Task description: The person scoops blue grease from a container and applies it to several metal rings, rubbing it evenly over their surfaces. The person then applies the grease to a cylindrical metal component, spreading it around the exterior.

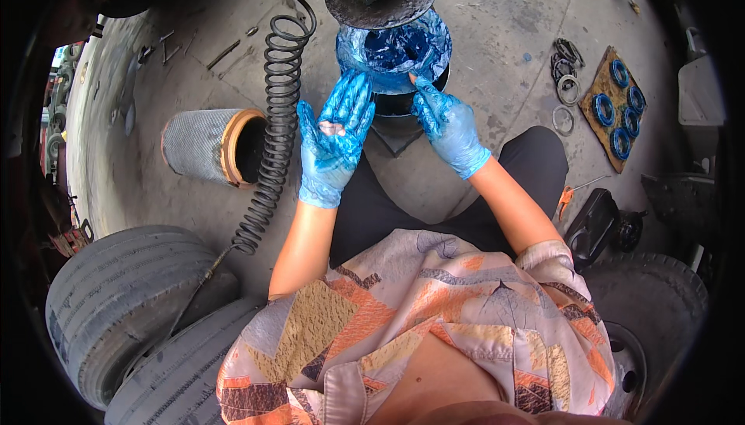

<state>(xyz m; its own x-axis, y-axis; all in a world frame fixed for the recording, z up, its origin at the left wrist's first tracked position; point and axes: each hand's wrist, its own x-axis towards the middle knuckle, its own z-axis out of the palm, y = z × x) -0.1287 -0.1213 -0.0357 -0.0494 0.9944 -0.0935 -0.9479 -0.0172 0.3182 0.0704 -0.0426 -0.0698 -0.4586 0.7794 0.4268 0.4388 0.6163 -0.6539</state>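
Note:
My left hand (336, 134), in a blue glove smeared with blue grease, lies palm up with its fingers stretched out. The glove is torn at the palm, and skin shows there. In front of my hands stands a dark bucket (400, 104) with blue grease (394, 51) inside and a crumpled, grease-coated film around its top. My right hand (448, 124), gloved in blue too, is at the bucket's near right rim with its fingers curled together. One bare fingertip pokes out of that glove. Whatever its fingers grip, if anything, is hidden.
A black coiled hose (281, 99) hangs left of my left hand, beside a cylindrical filter (203, 145). Tyres (132, 293) stand at lower left and right. Several blue-greased rings (621, 144) lie on a brown board (609, 87) at right, near bare metal rings (569, 90). A dark plate (380, 6) overhangs the bucket.

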